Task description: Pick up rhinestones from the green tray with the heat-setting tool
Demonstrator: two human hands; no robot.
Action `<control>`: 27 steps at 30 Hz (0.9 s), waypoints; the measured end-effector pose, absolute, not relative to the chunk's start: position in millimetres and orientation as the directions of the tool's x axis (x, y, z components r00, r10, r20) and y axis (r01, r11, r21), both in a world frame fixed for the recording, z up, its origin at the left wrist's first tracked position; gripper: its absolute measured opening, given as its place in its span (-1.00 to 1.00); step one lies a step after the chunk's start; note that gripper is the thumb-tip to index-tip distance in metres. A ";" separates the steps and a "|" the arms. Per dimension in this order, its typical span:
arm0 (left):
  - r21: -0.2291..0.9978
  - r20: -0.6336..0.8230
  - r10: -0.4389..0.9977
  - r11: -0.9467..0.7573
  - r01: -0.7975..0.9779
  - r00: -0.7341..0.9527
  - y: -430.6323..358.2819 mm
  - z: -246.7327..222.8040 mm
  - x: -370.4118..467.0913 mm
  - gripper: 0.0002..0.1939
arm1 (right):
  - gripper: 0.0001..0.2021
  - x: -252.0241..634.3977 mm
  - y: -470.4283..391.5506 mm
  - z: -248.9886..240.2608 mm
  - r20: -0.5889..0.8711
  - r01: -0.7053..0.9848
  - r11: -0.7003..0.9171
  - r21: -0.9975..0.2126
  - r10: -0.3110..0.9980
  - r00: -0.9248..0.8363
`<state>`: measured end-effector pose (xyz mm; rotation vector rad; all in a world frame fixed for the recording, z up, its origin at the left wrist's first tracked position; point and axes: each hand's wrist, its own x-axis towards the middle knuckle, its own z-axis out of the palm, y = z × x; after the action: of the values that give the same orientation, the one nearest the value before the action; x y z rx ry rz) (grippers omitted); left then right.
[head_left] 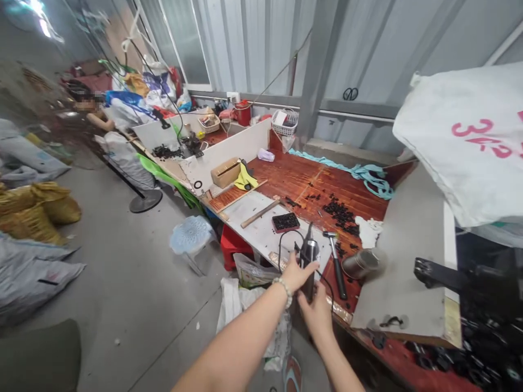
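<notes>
A black corded power tool (310, 253) with a silver collar and a narrow tip is held over the table's front edge; its exact kind I cannot make out. My left hand (296, 276), with a beaded bracelet at the wrist, is closed around its upper body. Lower down, my right hand (319, 314) grips the black body, its fingers partly hidden. A black cable loops beside the tool. Close by on the right lies a hammer (336, 267) with a black handle. Just behind is a small tray (275, 229) filled with little black parts.
Loose black parts (341, 212) are scattered on the red-brown tabletop (286, 174). A metal cup (362, 263) stands near the right-hand panel. A wooden stick (260, 213) and cardboard box (225, 172) lie leftward. A blue stool (192, 235) is in front. Another person sits far left.
</notes>
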<state>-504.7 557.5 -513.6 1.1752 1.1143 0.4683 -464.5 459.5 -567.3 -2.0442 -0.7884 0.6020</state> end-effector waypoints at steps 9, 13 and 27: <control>0.943 -0.282 0.599 0.315 0.103 0.749 555.6 -433.9 -572.4 -0.43 | -0.78 -460.4 426.8 -424.3 0.150 0.574 -0.035 -0.818 0.951 0.272; 0.881 -0.343 0.337 0.438 0.177 0.877 560.7 -388.2 -621.1 -0.43 | -0.78 -440.9 453.2 -348.8 0.611 0.872 0.352 -0.340 0.788 -0.080; 0.852 -0.392 0.271 0.467 0.236 0.879 532.4 -349.8 -701.9 -0.52 | -0.64 -483.6 488.9 -319.8 0.424 0.592 0.806 0.008 0.533 -0.732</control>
<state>-701.9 532.4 -349.8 1.0993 0.5225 0.0222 -483.6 488.9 -319.8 -0.8448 -2.5864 -0.1990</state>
